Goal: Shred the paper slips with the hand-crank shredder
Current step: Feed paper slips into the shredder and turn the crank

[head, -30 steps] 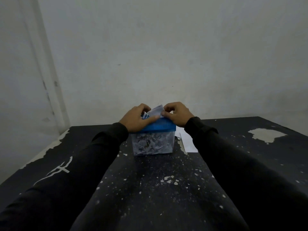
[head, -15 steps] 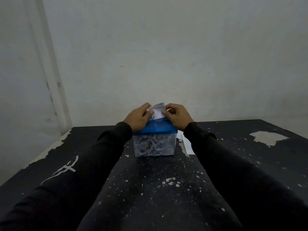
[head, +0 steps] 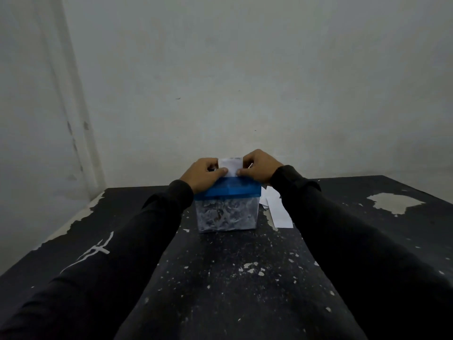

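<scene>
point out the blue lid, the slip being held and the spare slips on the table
blue lid [head: 232, 191], head view, front face of the lid
held slip [head: 230, 163], head view, middle of its upright part
spare slips [head: 279, 213], head view, the nearest sheet

Shredder [head: 226, 207] mid-table [head: 245, 278], slip [head: 230, 164] atop, loose slips [head: 278, 212] right

Long black sleeves [head: 367, 241], white mark on the left sleeve [head: 92, 251].
</scene>
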